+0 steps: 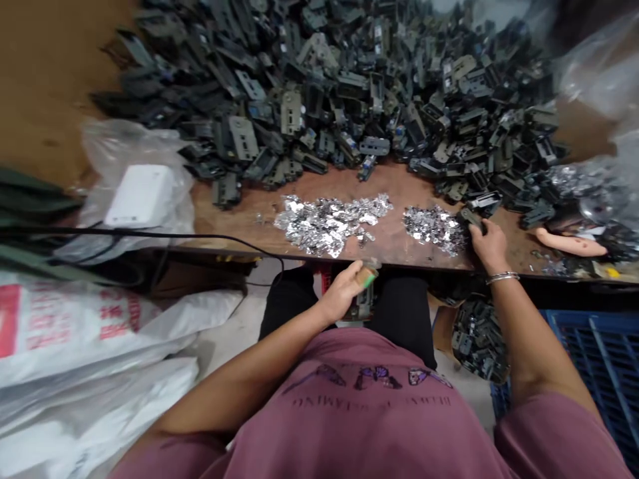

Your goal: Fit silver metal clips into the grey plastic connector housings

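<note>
My left hand is closed on a small tan and green block, just off the table's front edge. To the right, my right hand has its fingers round a dark plastic part, beside the smaller pile of shiny metal pieces. A wider pile of silvery metal pieces lies on the brown table in front of my left hand. Behind both piles rises a large heap of dark plastic parts.
At the left, a white box lies on clear plastic, with a black cable running along the edge. A flesh-coloured object is at the right. Below are white sacks, a container of dark parts and a blue crate.
</note>
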Action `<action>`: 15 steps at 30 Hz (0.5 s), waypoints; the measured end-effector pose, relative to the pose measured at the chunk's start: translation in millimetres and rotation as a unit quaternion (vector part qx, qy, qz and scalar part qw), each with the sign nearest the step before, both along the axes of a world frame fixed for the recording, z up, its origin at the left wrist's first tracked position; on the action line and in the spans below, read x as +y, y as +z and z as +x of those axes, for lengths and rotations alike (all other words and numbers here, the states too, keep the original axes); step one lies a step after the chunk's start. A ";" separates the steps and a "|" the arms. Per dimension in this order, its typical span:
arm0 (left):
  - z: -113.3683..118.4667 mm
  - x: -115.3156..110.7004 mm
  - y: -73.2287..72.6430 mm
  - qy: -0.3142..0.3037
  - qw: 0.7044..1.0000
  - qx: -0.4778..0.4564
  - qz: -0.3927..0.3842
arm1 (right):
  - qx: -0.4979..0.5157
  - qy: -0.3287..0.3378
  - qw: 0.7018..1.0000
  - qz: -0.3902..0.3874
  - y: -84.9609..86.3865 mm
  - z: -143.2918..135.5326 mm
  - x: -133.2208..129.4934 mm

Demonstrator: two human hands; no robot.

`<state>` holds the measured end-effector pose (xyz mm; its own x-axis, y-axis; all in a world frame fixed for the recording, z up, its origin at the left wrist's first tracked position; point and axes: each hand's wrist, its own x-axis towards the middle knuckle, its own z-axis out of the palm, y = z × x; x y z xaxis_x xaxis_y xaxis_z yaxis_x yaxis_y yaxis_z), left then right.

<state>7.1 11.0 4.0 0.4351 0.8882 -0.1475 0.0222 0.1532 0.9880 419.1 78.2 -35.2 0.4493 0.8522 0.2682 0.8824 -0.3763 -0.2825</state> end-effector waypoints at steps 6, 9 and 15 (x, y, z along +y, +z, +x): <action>-5.5 -7.1 18.7 -0.006 0.993 0.054 0.101 | 0.014 0.032 0.988 0.148 4.8 -7.0 -11.8; -8.7 -10.7 19.6 0.023 0.976 0.100 0.191 | 0.100 0.053 0.974 0.198 13.4 -30.7 -20.8; -12.5 -13.7 18.6 0.031 0.938 0.135 0.317 | 0.387 0.097 0.898 0.186 19.5 -108.9 -45.3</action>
<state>-5.4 -2.7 22.6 0.4031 0.8566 0.3221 0.2961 -0.4551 0.8398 310.2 33.0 -15.6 0.4775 0.8501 0.2221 0.4063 0.0105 -0.9137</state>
